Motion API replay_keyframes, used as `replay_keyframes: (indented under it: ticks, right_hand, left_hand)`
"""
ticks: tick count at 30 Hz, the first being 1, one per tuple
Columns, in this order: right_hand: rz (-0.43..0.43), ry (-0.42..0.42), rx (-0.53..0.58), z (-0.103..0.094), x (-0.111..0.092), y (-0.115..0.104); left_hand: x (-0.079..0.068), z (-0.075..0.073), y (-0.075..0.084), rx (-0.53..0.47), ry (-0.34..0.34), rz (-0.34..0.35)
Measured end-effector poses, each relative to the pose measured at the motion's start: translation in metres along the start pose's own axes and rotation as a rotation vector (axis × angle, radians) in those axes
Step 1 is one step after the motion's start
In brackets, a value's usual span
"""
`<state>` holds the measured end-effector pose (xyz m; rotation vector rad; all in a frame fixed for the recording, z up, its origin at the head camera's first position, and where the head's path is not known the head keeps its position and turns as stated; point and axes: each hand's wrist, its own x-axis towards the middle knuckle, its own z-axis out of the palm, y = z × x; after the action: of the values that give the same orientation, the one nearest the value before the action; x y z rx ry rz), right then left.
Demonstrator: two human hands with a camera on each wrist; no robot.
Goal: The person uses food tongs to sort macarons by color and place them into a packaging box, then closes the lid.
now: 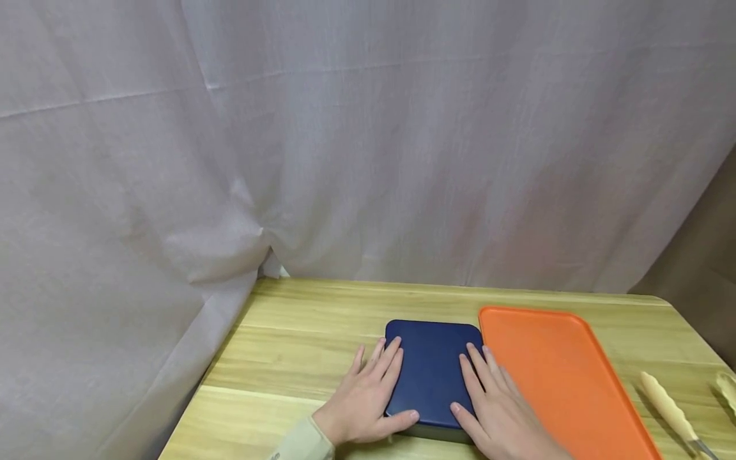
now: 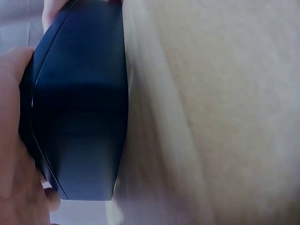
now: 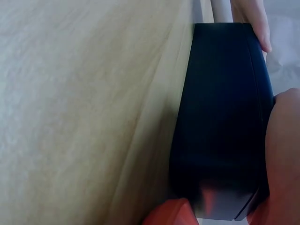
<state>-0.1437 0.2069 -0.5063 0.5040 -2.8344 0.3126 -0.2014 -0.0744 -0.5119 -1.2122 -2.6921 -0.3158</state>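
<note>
A dark blue rectangular box (image 1: 434,374) lies flat on the wooden table, its lid on. A thin seam between lid and body runs along its side in both wrist views. My left hand (image 1: 369,397) rests on the lid's left edge, fingers spread and straight, thumb along the near edge. Against the right edge lies my right hand (image 1: 501,409), its fingers also extended, with the thumb on the lid's near right part. In the left wrist view, the box's side wall (image 2: 82,108) stands on the table beneath the hand.
An orange tray (image 1: 552,377) lies just right of the box, partly behind my right hand. Farther right are tongs with cream tips (image 1: 667,406), cut off by the frame. A grey curtain (image 1: 402,160) hangs behind and left of the wooden table (image 1: 310,358).
</note>
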Motion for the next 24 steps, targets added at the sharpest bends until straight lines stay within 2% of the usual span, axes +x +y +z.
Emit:
replay_keyframes:
  ticks: [11, 15, 24]
  right_hand:
    - [0.020, -0.011, 0.024, -0.004, 0.000, 0.001]
    - [0.043, -0.048, 0.042, -0.005, 0.000, 0.001]
    - [0.036, -0.060, 0.046, -0.013, 0.001, 0.003]
  left_hand:
    - [0.003, -0.003, 0.001, 0.019, -0.013, 0.000]
    - [0.002, -0.004, 0.001, 0.002, -0.030, -0.005]
    - [0.003, -0.008, 0.002, -0.023, -0.036, -0.008]
